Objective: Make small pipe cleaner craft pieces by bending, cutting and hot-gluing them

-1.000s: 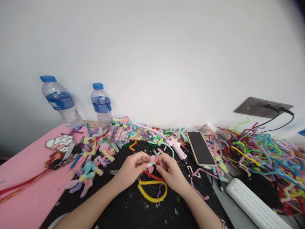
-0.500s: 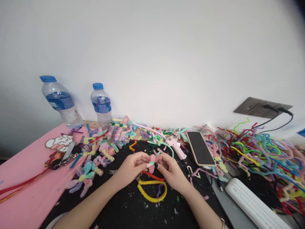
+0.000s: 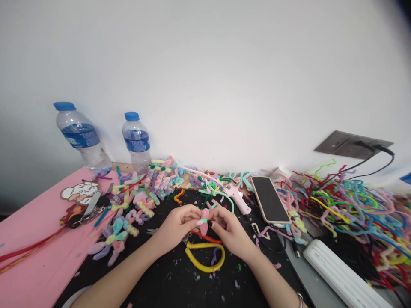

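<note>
Between my two hands is a small pink fuzzy pipe cleaner piece (image 3: 204, 215) with a pale green strand across its middle. My left hand (image 3: 180, 223) pinches it from the left, thumb against the green strand. From the other side, my right hand (image 3: 228, 226) pinches the same piece with thumb and fingers. Just below lie pliers or scissors with red and yellow handles (image 3: 205, 270); their metal tip (image 3: 152, 231) peeks out left of my left wrist. A purple pipe cleaner bit (image 3: 215, 256) shows inside the yellow loop.
Pipe cleaner shapes (image 3: 117, 233) lie at left, with a large tangle of pipe cleaners (image 3: 362, 209) at right. A pink glue gun (image 3: 238, 199), a phone (image 3: 270, 199) and a white power strip (image 3: 343, 273) sit right. Two water bottles (image 3: 136, 139) stand by the wall.
</note>
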{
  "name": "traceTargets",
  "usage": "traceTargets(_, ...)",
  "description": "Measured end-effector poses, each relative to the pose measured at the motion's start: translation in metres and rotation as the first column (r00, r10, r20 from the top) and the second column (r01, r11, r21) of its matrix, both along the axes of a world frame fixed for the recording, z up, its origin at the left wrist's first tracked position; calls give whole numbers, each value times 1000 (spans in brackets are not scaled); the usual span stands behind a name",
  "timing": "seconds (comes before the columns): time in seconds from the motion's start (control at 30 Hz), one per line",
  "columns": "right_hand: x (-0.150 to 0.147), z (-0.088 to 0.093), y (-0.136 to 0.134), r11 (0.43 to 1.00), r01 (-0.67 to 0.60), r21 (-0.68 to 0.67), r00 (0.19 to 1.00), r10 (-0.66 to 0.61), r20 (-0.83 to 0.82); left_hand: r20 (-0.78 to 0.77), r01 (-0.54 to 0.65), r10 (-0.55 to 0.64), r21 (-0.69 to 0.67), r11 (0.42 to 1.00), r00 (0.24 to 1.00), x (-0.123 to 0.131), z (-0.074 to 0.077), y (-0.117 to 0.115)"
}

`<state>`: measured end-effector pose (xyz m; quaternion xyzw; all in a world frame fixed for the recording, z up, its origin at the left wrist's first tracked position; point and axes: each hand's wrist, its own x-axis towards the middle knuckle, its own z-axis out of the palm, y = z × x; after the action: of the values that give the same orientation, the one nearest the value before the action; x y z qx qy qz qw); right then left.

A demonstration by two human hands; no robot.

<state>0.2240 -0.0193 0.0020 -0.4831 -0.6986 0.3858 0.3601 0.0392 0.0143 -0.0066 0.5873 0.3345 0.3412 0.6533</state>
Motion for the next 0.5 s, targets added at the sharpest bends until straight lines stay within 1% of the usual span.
traceTargets(0.23, 0, 0, 0, 1000, -3, -25, 1000, 3, -11, 13, 4, -4, -9, 1000, 1000, 0, -1, 0)
traceTargets(0.5, -1, 2, 0, 1000, -9, -24, 1000, 8, -15, 20, 17, -16, -26, 1000, 1000, 1, -1, 0)
